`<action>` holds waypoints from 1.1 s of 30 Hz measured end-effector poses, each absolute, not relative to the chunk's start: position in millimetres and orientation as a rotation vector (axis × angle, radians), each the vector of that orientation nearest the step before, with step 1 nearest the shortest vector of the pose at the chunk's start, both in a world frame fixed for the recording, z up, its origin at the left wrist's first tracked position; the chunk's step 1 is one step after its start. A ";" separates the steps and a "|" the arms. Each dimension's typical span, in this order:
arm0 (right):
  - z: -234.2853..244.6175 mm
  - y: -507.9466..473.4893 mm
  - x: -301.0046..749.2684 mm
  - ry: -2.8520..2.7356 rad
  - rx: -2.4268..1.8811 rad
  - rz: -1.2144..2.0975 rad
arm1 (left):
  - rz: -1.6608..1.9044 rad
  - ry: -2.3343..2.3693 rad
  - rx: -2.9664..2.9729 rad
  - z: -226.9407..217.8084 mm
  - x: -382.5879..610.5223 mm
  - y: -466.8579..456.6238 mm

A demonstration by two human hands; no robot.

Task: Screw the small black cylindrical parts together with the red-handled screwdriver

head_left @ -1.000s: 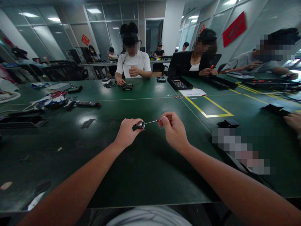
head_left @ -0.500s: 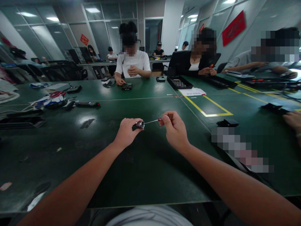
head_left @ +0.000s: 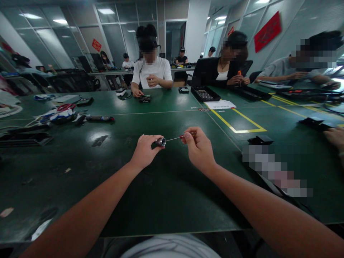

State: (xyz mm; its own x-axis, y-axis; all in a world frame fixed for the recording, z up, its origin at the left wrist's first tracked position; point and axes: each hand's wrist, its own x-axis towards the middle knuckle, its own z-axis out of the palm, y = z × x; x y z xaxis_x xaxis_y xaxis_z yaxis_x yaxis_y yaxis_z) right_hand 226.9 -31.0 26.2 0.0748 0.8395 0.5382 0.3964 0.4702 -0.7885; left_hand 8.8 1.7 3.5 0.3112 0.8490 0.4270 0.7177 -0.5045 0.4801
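My left hand is closed around a small silver cylindrical part, its open end facing right. My right hand pinches a thin screwdriver with a red handle; its metal shaft points left and the tip sits in the mouth of the silver part. Both hands hover just above the dark green table, near its middle.
Red-handled scissors, a marker-like tool and cables lie at the left. A black tray, white paper and yellow floor-tape lines are at right. Several people sit across the table; another person's hand rests at the far right.
My hands have hardly moved. The right hand's fingers shifted slightly on the screwdriver handle, showing more of its red part.
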 end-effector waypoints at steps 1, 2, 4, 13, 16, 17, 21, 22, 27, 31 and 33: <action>26.7 -31.0 227.2 -1.540 -1.128 0.454 | 0.964 1.444 2.374 3.4 8.7 1.8; 27.2 -31.1 227.5 -1.544 -1.133 0.443 | 0.962 1.443 2.374 3.5 8.6 1.8; 27.7 -31.3 228.2 -1.544 -1.130 0.435 | 0.956 1.441 2.371 3.8 8.7 1.7; 25.2 -31.9 226.1 -1.544 -1.068 0.525 | 0.952 1.423 2.378 5.1 10.2 1.5; 26.8 -33.2 225.3 -1.578 -1.093 0.473 | 0.951 1.419 2.373 4.6 10.2 1.8; 27.6 -33.8 225.4 -1.591 -1.099 0.452 | 0.950 1.418 2.372 4.4 10.1 1.8; 29.6 -34.8 226.5 -1.637 -1.123 0.367 | 0.947 1.424 2.368 4.1 9.9 1.6; 29.6 -34.6 226.8 -1.646 -1.130 0.354 | 0.951 1.427 2.366 4.3 9.9 1.4; 28.8 -33.4 228.3 -1.635 -1.136 0.366 | 0.957 1.446 2.339 5.7 10.1 1.1; 28.6 -34.1 228.8 -1.624 -1.131 0.359 | 0.964 1.438 2.303 5.6 10.0 1.4; 28.3 -34.3 228.3 -1.631 -1.128 0.372 | 0.966 1.432 2.301 5.8 10.1 1.2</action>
